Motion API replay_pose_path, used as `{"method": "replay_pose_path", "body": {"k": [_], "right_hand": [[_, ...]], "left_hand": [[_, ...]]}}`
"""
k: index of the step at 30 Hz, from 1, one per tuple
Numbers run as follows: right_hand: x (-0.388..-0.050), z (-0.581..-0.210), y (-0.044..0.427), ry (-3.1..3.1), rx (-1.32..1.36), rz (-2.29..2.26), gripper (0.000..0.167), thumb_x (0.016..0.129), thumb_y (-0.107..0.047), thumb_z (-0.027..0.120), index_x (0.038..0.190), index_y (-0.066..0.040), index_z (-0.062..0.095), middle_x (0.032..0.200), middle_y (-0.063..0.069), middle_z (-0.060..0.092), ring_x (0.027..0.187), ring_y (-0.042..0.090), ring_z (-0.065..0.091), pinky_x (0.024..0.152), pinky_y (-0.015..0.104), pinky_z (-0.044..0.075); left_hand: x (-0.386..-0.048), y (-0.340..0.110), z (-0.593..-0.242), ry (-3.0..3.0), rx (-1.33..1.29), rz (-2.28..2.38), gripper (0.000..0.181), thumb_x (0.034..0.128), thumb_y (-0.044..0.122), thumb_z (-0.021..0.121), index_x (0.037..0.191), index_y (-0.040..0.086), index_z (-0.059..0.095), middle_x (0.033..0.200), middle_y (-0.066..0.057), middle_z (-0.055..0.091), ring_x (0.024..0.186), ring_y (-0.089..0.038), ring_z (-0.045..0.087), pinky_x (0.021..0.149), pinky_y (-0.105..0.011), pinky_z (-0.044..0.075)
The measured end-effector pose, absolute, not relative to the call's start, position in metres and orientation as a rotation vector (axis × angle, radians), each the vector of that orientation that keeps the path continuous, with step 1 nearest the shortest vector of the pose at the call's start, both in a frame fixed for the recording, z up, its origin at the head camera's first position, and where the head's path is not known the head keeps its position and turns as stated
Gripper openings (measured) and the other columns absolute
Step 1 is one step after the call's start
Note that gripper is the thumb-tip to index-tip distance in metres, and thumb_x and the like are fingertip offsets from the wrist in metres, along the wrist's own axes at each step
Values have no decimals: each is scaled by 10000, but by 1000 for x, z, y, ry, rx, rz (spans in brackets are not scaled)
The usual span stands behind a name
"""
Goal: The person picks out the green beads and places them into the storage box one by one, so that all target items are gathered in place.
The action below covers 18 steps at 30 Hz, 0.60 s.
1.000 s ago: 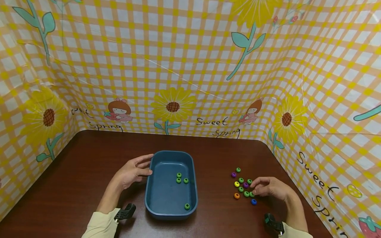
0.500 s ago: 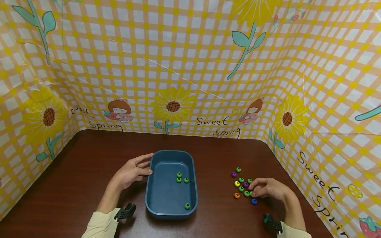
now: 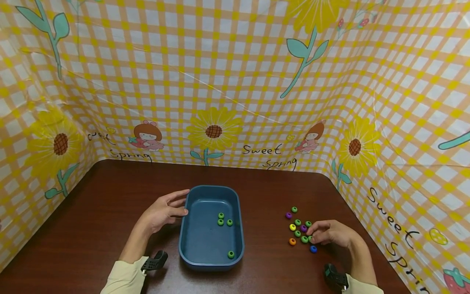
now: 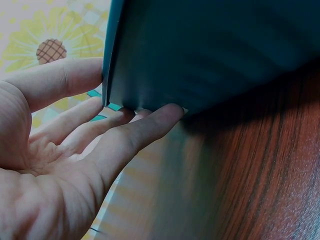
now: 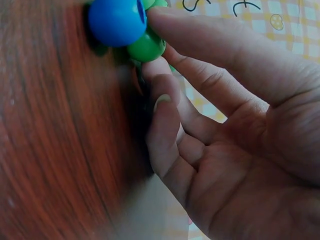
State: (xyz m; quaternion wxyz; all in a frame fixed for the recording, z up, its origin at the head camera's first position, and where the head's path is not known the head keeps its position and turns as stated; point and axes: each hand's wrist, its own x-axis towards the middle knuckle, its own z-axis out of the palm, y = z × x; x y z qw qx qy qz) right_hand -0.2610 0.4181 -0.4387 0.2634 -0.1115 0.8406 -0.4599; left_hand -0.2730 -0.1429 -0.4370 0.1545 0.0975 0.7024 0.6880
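Between the thumb and finger of the right hand (image 3: 332,233), its grip pinching, sits a green bead (image 5: 146,46); loose beads (image 3: 297,234) surround it on the table (image 3: 264,261). Well apart, a blue container (image 3: 209,241) holds four more green beads (image 3: 220,222), three clustered, one near a corner. The left hand (image 3: 159,214) touches its side, fingers extended.

Sort of place hard to tell, but screened in: dark wood-grain table (image 3: 264,204) under left hand (image 3: 159,214) and right hand (image 3: 332,233), sunflower-check cloth (image 3: 227,53) beyond and either side.

Checked yellow-and-white cloth (image 3: 235,81) with big sunflowers (image 3: 214,131) hangs here round three sides of a dark brown counter (image 3: 264,196), faintly shiny nearest me.
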Motion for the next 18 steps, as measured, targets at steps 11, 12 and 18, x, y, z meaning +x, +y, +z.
{"method": "replay_pose_path", "body": {"k": [11,12,18], "right_hand": [[-258,-437,414,2284,-256,-1244,334,917,-105,699,1156,122,647,952,-16,719,878,114,656,789,331,558],[-258,-437,414,2286,-255,-1243,332,917,-107,699,1153,121,649,953,-15,717,881,114,657,791,330,559],[-259,-436,413,2288,-265,-1243,310,934,-105,677,1143,123,655,985,30,746,911,131,699,808,334,570]], "left_hand": [[-273,-143,-437,2007,280,1972,673,962,-7,624,1574,76,357,1555,-270,419,1239,-452,613,850,-417,591],[-273,-143,-436,2008,280,1972,671,962,-5,624,1573,77,359,1554,-269,420,1236,-451,616,849,-415,592],[-273,-143,-437,2010,280,1970,671,964,-1,625,1574,76,357,1553,-271,421,1231,-449,620,836,-398,593]]}}
